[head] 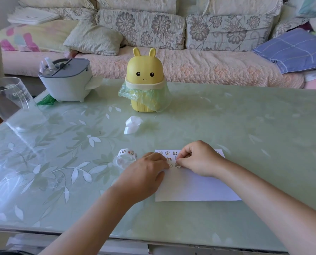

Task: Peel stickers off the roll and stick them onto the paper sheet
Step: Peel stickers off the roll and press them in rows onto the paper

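A white paper sheet (194, 186) lies flat on the green table, with several small cartoon stickers (169, 156) in rows near its top left. My right hand (197, 159) rests on the sheet, its fingertips pinched on a sticker (177, 165) at the paper's surface. My left hand (146, 172) lies palm down over the sheet's left edge, fingers touching the paper. The sticker roll (126, 157) lies on the table just left of my left hand, apart from it.
A curl of white backing strip (132, 124) lies beyond the sheet. Behind it stands a yellow bunny-shaped bin (145, 80) with a green bag. A grey tissue box (67, 80) and a clear cup (8, 96) stand at the far left. A sofa runs behind the table.
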